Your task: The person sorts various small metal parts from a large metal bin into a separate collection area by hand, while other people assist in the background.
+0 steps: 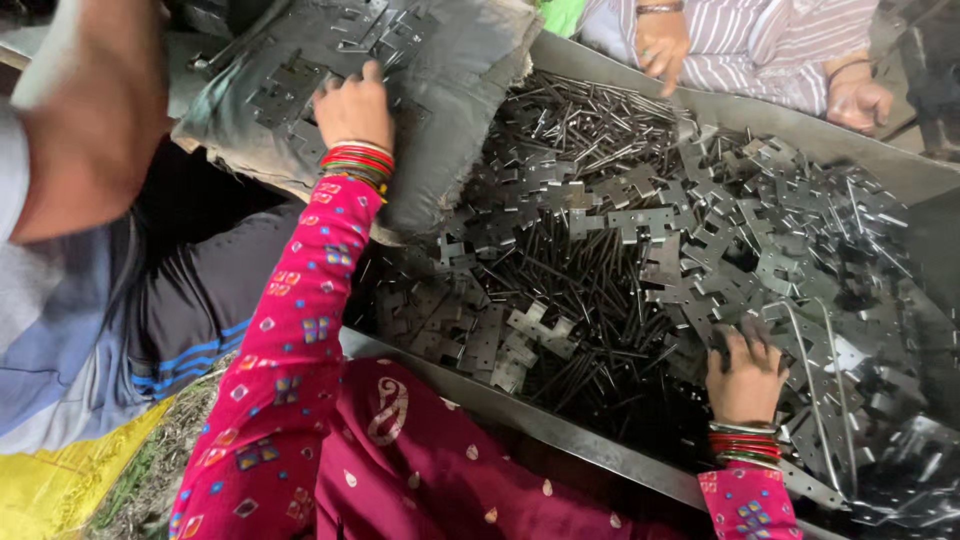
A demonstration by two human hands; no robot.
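Nearest: pink patterned sleeves and red-and-green bangles [357, 160] of the person at work. Metal tray [560, 425], long grey rim running across the lower view; it carries a deep heap of dark thin rods [575, 290] with flat notched hinge plates [640, 220] strewn over them.

Right hand [745, 375]: low right, fingers spread and curled down into the plates and rods, touching them; whether it grips one cannot be told. Bent wire pieces [835, 380] lie just beside it.

Left hand [355, 105]: upper left, fingers bent and pressed on a worn dark sack [440, 120] slumped over the tray's far-left edge, with more plates [285, 90] on the sack at its fingertips; no firm grasp visible.

Left: another person's arm [95, 110] and dark trousers [200, 290].

Farthest: a third person in a striped garment [760, 40], hands [662, 45] at the tray's far rim.
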